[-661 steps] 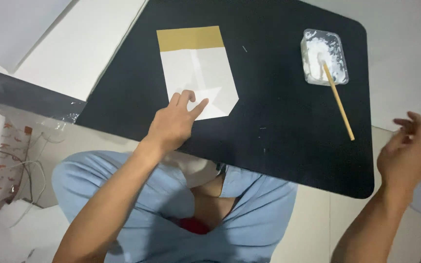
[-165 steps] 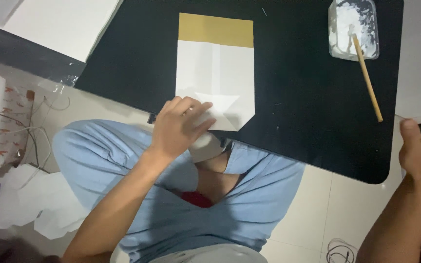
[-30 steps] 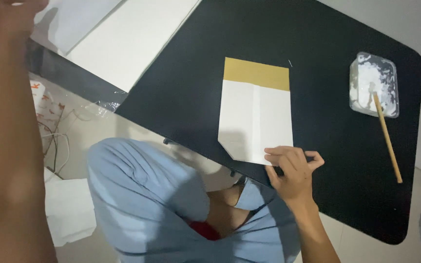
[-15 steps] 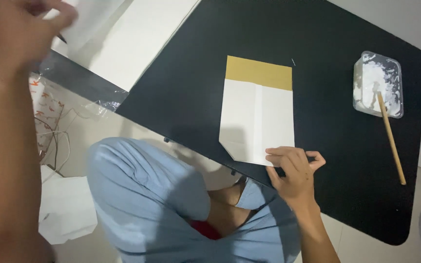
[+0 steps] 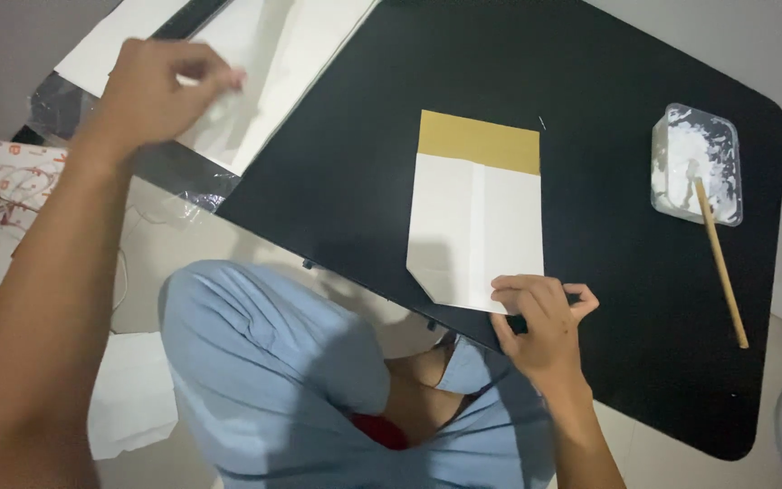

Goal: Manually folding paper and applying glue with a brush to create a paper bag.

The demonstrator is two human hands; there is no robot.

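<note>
A folded white paper (image 5: 477,226) with a tan band along its far edge lies flat on the black mat (image 5: 608,72). My right hand (image 5: 540,321) rests on its near right corner, fingers curled and pinching the edge. My left hand (image 5: 160,91) is stretched out to the far left, over a stack of white sheets (image 5: 273,54) beside the mat. Its fingertips are closed on the top sheet, though the hand is slightly blurred.
A clear plastic tub of white paste (image 5: 697,163) stands at the mat's right side, with a wooden stick (image 5: 721,263) leaning out of it. My light blue trousers (image 5: 264,362) are below the mat's near edge. Patterned packaging (image 5: 11,177) and white paper (image 5: 128,398) lie on the floor at left.
My left hand has come down from the upper left corner onto the white sheets and closed its fingers there. My right hand has stayed on the folded paper's corner.
</note>
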